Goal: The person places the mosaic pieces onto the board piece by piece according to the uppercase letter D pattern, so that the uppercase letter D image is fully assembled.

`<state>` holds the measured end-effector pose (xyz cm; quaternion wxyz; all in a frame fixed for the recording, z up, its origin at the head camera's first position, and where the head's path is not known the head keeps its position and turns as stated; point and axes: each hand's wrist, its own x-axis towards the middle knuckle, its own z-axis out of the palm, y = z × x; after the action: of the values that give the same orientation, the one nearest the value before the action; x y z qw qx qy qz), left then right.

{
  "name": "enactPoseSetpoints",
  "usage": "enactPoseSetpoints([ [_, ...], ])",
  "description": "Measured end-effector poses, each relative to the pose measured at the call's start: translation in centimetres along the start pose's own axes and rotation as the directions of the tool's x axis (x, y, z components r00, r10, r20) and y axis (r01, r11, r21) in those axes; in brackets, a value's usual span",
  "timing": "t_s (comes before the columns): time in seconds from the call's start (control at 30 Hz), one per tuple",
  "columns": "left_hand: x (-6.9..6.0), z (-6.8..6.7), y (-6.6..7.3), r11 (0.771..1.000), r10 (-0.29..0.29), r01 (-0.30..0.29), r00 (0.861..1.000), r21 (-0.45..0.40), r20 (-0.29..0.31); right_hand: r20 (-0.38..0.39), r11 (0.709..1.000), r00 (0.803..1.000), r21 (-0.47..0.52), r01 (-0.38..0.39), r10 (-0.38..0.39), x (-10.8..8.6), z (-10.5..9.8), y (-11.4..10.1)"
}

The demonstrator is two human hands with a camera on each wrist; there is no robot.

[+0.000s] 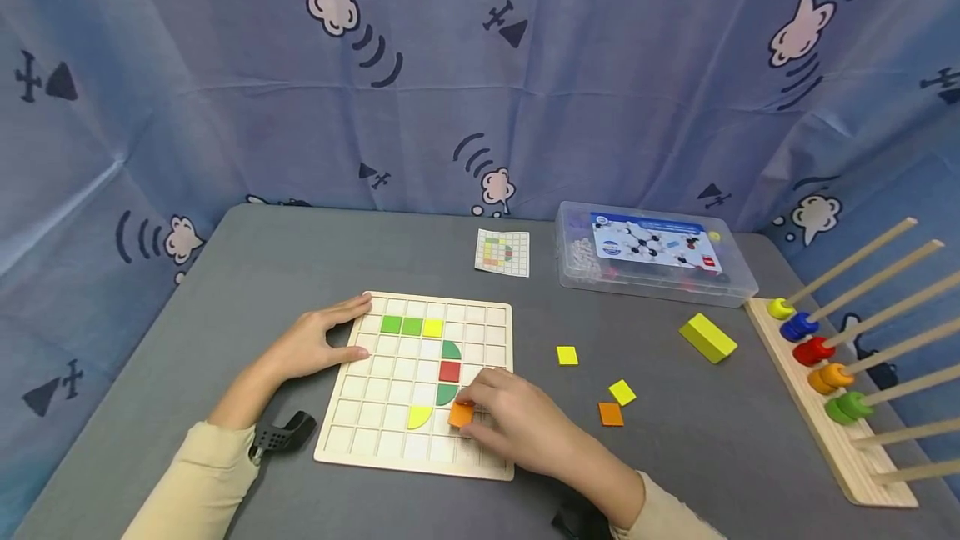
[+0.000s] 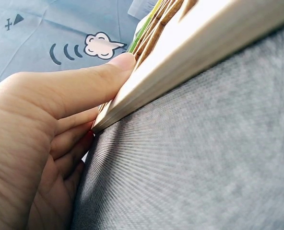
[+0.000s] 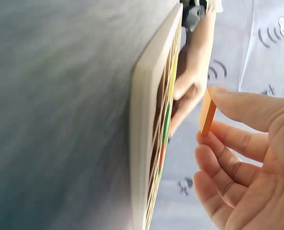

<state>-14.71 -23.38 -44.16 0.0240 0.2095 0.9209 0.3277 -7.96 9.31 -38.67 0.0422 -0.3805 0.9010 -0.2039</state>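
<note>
In the head view my right hand is over the lower right part of a wooden grid board. Thumb and fingertips pinch an orange square tile, seen tilted above the board in the right wrist view. My left hand rests at the board's upper left edge, its fairly straight thumb lying on the rim. On the grid sit green square tiles, a yellow square tile, green curved tiles, a red square tile and a yellow curved tile.
Loose yellow tiles and an orange tile lie right of the board. A pattern card is behind it, beside a clear plastic box. Farther right are a yellow block and a wooden peg rack with coloured rings.
</note>
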Motion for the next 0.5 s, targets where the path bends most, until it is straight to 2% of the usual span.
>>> enactPoseSetpoints([
  [0.3, 0.4, 0.1, -0.1, 1.0, -0.014, 0.014, 1.0, -0.01, 0.024, 0.095, 0.994, 0.992, -0.06, 0.088, -0.082, 3.9, 1.3, -2.5],
  [0.5, 0.2, 0.0, -0.4, 1.0, -0.023, 0.023, 0.999, -0.012, 0.031, 0.143, 0.983, 0.982, -0.12, 0.137, -0.119, 6.1, 2.1, -3.5],
])
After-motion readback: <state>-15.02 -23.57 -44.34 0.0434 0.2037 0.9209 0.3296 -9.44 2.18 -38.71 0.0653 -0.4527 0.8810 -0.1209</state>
